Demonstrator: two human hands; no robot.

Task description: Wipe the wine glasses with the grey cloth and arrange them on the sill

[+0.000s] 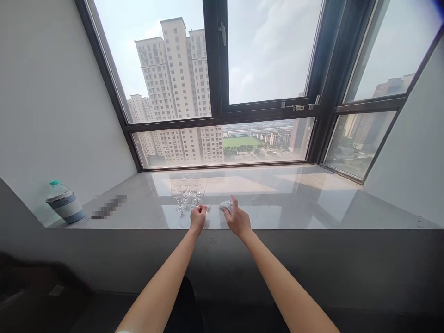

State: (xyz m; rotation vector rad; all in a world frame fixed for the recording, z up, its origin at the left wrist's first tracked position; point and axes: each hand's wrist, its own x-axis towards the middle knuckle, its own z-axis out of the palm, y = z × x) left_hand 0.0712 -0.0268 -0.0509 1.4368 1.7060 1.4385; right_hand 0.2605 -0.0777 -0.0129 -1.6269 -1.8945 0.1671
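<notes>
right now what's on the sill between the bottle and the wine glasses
Only a blurred dark strip lies between the bottle and the wine glasses; otherwise bare sill, head view.

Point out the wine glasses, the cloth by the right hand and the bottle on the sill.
wine glasses (179, 196): head view, on the bowl of the leftmost glass.
cloth (225, 205): head view, on the small pale wad under the right hand's fingertips.
bottle (64, 203): head view, on its banded body.
</notes>
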